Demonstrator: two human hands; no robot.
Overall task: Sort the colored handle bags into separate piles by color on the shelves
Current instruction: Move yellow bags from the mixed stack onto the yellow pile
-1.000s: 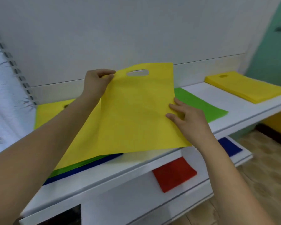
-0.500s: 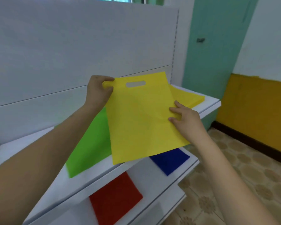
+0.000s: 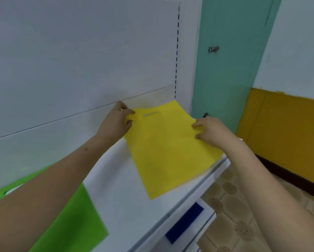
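Hands: my right hand (image 3: 209,132) pinches the yellow bag (image 3: 168,148) at its right edge; my left hand (image 3: 117,121) pinches the top-left corner beside the handle slot.
Change: I have carried the bag from mid-air down over the top shelf's (image 3: 127,202) right end.
Farther left: green bag (image 3: 70,224) lies flat.
Below: blue bag (image 3: 184,222) on the lower shelf.

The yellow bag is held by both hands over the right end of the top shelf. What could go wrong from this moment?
1. The yellow bag reaches the front edge of the top shelf; if released askew, it may slide off to the floor.
2. The left hand pinches only the corner by the handle slot, and the right hand holds the side edge, so the thin fabric may fold or crease when set down.
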